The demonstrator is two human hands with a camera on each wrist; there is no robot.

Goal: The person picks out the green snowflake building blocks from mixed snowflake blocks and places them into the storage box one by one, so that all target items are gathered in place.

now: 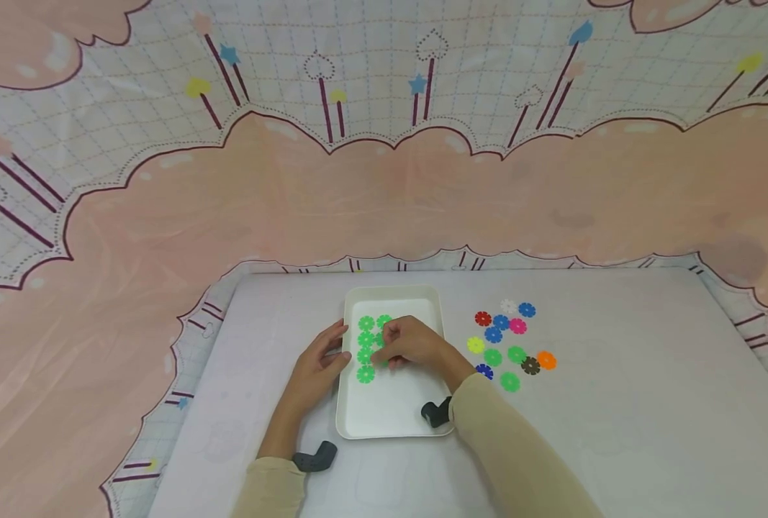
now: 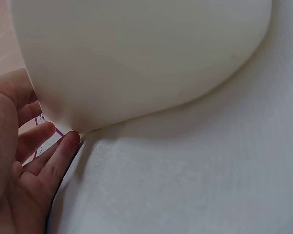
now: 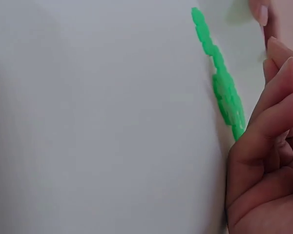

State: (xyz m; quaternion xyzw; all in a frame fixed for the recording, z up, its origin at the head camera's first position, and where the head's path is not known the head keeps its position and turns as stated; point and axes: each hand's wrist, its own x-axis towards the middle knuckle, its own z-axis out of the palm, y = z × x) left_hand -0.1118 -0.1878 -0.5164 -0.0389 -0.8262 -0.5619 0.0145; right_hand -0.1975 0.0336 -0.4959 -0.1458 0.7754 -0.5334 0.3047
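Observation:
A white tray [image 1: 390, 410] lies on the table and holds several green snowflake discs [image 1: 366, 324] in its far left part. My left hand [image 1: 322, 363] lies flat beside the tray, its straight fingers touching the left rim; the left wrist view shows those fingers [image 2: 34, 165] against the tray's outer wall [image 2: 136, 58]. My right hand [image 1: 412, 345] hovers over the discs with curled fingers. In the right wrist view the curled fingers [image 3: 268, 146] come down on the near end of the green disc row [image 3: 219, 78], which lies flat on the tray floor [image 3: 88, 122].
Several loose discs [image 1: 509, 342] in red, blue, pink, yellow, green, orange, white and dark colours lie on the white table [image 1: 617, 403] right of the tray. A pink patterned cloth [image 1: 384, 194] hangs behind and around the table.

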